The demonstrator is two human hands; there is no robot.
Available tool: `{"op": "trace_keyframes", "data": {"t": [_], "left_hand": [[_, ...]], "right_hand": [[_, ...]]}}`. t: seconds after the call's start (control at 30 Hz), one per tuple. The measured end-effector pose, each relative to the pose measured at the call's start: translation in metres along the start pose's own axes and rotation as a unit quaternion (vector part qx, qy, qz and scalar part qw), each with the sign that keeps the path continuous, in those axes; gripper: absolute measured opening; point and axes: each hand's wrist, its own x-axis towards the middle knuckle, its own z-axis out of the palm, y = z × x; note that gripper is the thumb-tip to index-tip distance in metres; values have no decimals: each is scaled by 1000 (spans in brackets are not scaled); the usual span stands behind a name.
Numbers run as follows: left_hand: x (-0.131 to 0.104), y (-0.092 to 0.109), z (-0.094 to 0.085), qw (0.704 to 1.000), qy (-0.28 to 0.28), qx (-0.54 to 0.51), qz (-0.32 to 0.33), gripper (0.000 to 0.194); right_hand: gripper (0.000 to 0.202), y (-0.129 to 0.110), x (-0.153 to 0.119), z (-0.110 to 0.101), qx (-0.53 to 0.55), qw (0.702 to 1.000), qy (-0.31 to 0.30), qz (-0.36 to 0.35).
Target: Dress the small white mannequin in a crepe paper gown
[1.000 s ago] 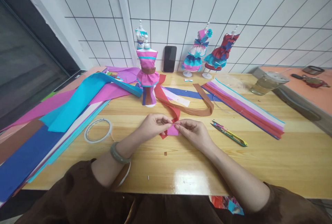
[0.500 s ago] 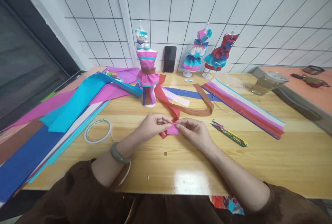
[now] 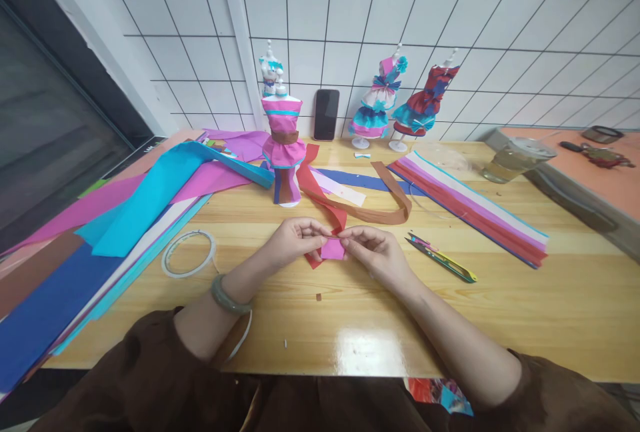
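Between my two hands is a small piece of pink crepe paper (image 3: 333,249), held just above the table. My left hand (image 3: 299,243) pinches its left edge, and my right hand (image 3: 370,249) pinches the right edge. Under and behind the piece runs a red paper strip (image 3: 327,200), partly hidden by my fingers. A small dress form (image 3: 284,145) in a pink paper dress with a brown waistband stands beyond my left hand. Thread snips (image 3: 443,259) with a yellow-green handle lie to the right of my right hand.
A roll of white tape (image 3: 189,254) lies left, near crepe paper sheets (image 3: 145,199). Layered paper strips (image 3: 475,212) lie right, with a cup (image 3: 519,159) beyond. Brown strip (image 3: 395,212), phone (image 3: 327,115) and dressed forms (image 3: 376,102) stand or lie toward the tiled wall.
The pink paper's upper edge is turned slightly, so more of its flat face shows between my fingertips. Both hands stay in nearly the same place.
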Motion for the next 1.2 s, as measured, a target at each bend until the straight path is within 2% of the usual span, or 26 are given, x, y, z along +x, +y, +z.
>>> {"op": "trace_keyframes", "data": {"t": [0.27,0.47,0.63,1.0,1.2], "left_hand": [[-3,4,0,1000,0,8,3,24],[-1,2,-3,1000,-7,-9,-2,24],[0,1,-2,1000,1,29,5,27],[1,-5,-1,999,5,37,29,22],[2,-4,0,999,9,41,33,22]], "right_hand": [[29,-2,-1,-3,-36,999,-1,-4],[23,-4,-2,-5,-41,999,2,-4],[20,-8,-3,-5,-38,999,0,6],[24,4,0,1,-13,999,28,9],[21,5,0,0,-4,1000,20,2]]}}
